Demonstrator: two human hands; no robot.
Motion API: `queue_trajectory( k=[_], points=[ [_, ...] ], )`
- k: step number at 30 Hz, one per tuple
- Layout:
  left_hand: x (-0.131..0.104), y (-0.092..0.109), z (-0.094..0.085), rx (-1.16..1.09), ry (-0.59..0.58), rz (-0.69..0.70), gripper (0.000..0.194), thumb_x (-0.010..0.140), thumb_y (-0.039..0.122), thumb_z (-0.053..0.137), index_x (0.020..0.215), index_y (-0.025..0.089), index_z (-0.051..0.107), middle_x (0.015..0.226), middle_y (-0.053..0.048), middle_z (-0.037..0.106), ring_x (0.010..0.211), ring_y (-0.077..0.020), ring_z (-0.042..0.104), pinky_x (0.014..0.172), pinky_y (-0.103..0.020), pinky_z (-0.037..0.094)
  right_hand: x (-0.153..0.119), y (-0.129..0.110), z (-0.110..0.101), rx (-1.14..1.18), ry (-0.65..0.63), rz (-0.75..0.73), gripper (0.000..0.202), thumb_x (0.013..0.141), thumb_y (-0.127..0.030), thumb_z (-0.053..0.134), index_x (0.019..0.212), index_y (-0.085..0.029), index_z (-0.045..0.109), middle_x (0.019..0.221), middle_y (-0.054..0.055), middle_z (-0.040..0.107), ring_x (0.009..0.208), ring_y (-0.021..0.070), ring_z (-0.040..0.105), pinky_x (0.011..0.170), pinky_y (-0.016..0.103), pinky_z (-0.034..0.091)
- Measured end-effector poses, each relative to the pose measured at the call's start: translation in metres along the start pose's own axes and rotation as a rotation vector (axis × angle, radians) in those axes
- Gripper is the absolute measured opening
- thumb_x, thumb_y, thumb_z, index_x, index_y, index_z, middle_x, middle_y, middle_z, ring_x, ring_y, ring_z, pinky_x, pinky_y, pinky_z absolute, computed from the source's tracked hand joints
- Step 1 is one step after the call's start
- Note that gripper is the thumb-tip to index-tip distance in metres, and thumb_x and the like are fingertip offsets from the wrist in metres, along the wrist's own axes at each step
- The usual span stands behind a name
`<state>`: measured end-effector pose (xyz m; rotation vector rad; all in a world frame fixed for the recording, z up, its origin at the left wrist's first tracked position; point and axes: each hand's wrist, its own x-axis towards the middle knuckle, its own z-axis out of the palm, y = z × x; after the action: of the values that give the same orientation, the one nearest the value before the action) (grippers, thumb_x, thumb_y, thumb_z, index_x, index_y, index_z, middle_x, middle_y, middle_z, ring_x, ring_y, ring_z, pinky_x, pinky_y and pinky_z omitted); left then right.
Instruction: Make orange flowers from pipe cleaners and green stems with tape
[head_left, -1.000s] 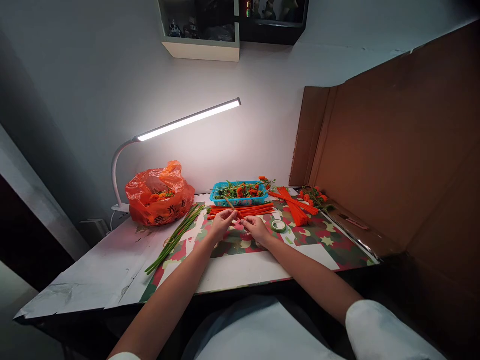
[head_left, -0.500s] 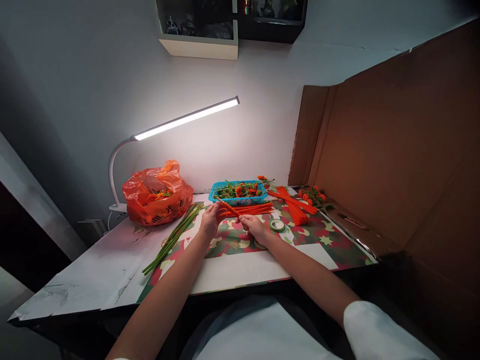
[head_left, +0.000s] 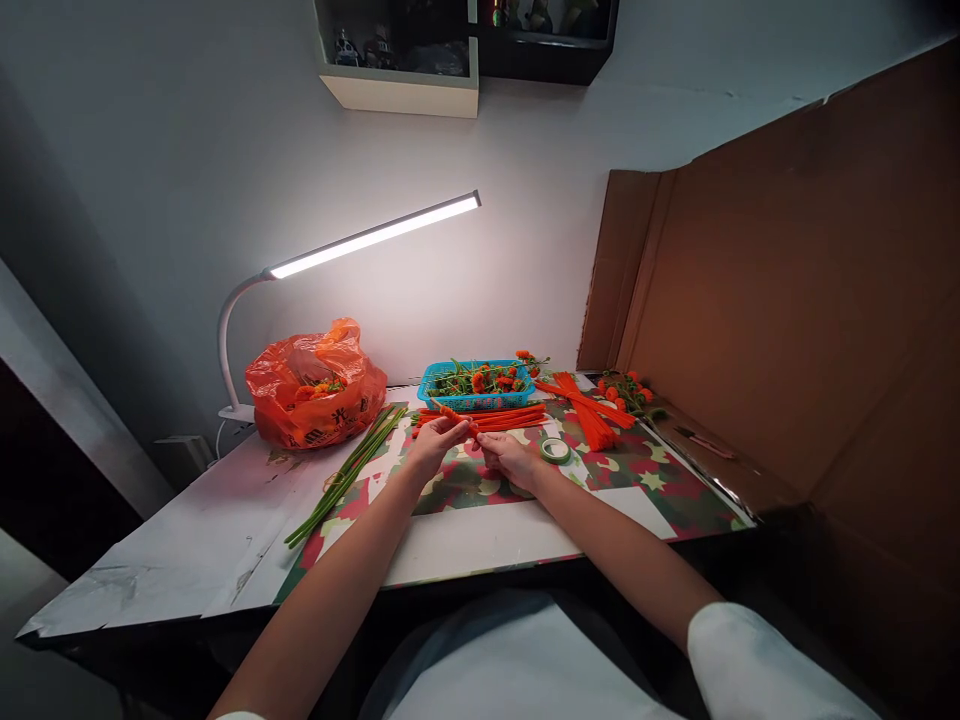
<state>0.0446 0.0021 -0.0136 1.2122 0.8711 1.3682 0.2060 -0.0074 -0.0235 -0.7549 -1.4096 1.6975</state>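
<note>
Both hands are closed on one short orange chenille stem [head_left: 450,412], which looks wound or twisted. My left hand [head_left: 438,444] pinches it near its middle, and its tip sticks out beyond the fingers, up and to the left. At its lower right end the fingertips of my right hand [head_left: 505,454] grip it, close to the left fingertips. Just behind the hands lies a bundle of straight orange chenille stems [head_left: 514,417]. A roll of green tape [head_left: 555,451] rests right of my right hand.
A blue basket [head_left: 480,402] of orange flowers stands behind. More orange stems [head_left: 589,415] lie crossed at right, near loose flowers [head_left: 626,392]. Green stems [head_left: 345,480] and an orange plastic bag [head_left: 322,390] are at left, under a lit lamp [head_left: 375,236]. Cardboard [head_left: 787,300] walls the right side.
My left hand has slid down along the orange stem toward my right hand and turned over it. The right hand has stayed nearly in place.
</note>
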Motion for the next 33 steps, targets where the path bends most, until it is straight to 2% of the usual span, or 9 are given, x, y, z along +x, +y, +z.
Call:
queue_trajectory(
  k=[4,7,11,14,18,22,25,28,33],
  points=[
    [-0.002,-0.001,0.004,-0.041,0.071,-0.017,0.043,0.049,0.042,0.083,0.074,0.012,0.067,0.073,-0.006,0.069,0.071,-0.0182,0.065,0.079,-0.035,0.05,0.001,0.003,0.006,-0.306,0.196,-0.279,0.027,0.076,-0.041,0.056,0.068,-0.016,0.06,0.056,-0.003,0.051,0.055,0.0098,0.043,0.056,0.023,0.035],
    [-0.005,-0.002,0.007,-0.071,0.093,-0.052,0.042,0.05,0.041,0.083,0.074,0.012,0.064,0.072,-0.004,0.068,0.07,-0.0165,0.065,0.08,-0.034,0.05,-0.002,0.003,0.01,-0.517,0.274,-0.409,0.026,0.08,-0.035,0.05,0.064,-0.017,0.059,0.062,0.0,0.056,0.062,0.013,0.049,0.062,0.025,0.037],
    [-0.006,-0.002,0.008,-0.143,0.076,-0.094,0.034,0.056,0.034,0.082,0.074,0.012,0.063,0.073,-0.004,0.068,0.069,-0.0135,0.064,0.08,-0.03,0.051,-0.004,0.003,0.014,-0.618,0.362,-0.428,0.028,0.08,-0.036,0.05,0.058,-0.018,0.054,0.056,-0.001,0.051,0.057,0.0124,0.044,0.058,0.025,0.033],
    [-0.005,0.001,0.007,-0.257,0.002,-0.13,0.025,0.066,0.026,0.076,0.084,0.013,0.064,0.085,-0.006,0.07,0.082,-0.0154,0.066,0.085,-0.029,0.05,-0.002,0.002,0.014,-0.387,0.352,-0.342,0.029,0.078,-0.044,0.052,0.064,-0.018,0.055,0.054,-0.003,0.045,0.054,0.0111,0.039,0.055,0.024,0.032],
    [-0.004,0.01,0.003,-0.365,-0.07,-0.098,0.028,0.075,0.015,0.066,0.103,0.017,0.061,0.108,-0.007,0.067,0.105,-0.0153,0.061,0.095,-0.027,0.047,-0.001,0.0,0.006,0.025,0.111,-0.042,0.03,0.078,-0.048,0.053,0.073,-0.018,0.056,0.046,-0.009,0.027,0.043,0.0077,0.021,0.048,0.022,0.03],
    [-0.001,0.012,-0.002,-0.363,-0.051,-0.073,0.026,0.078,0.016,0.062,0.104,0.016,0.061,0.11,-0.007,0.067,0.108,-0.0153,0.06,0.093,-0.025,0.047,-0.005,-0.004,0.0,0.266,-0.142,0.139,0.025,0.084,-0.039,0.051,0.074,-0.017,0.057,0.045,-0.01,0.024,0.041,0.0064,0.02,0.052,0.022,0.036],
    [0.001,0.01,-0.005,-0.345,-0.013,-0.065,0.022,0.079,0.017,0.062,0.101,0.016,0.061,0.102,-0.007,0.069,0.1,-0.015,0.064,0.088,-0.025,0.05,-0.009,-0.007,0.001,0.316,-0.194,0.202,0.023,0.087,-0.031,0.047,0.079,-0.015,0.061,0.047,-0.006,0.041,0.044,0.0075,0.037,0.061,0.024,0.043],
    [0.001,0.01,-0.007,-0.331,-0.028,-0.097,0.022,0.079,0.017,0.063,0.1,0.015,0.062,0.097,-0.007,0.07,0.09,-0.0143,0.067,0.077,-0.022,0.053,-0.013,-0.013,0.005,0.35,-0.27,0.271,0.025,0.088,-0.027,0.042,0.092,-0.014,0.062,0.07,0.004,0.063,0.069,0.0138,0.061,0.077,0.03,0.047],
    [-0.007,0.014,-0.003,-0.313,-0.144,-0.183,0.023,0.076,0.017,0.067,0.099,0.015,0.062,0.097,-0.008,0.069,0.084,-0.0156,0.068,0.065,-0.02,0.054,-0.017,-0.018,0.008,0.385,-0.341,0.24,0.019,0.088,-0.019,0.047,0.1,-0.014,0.06,0.092,0.008,0.068,0.088,0.015,0.065,0.088,0.031,0.046]
  ],
)
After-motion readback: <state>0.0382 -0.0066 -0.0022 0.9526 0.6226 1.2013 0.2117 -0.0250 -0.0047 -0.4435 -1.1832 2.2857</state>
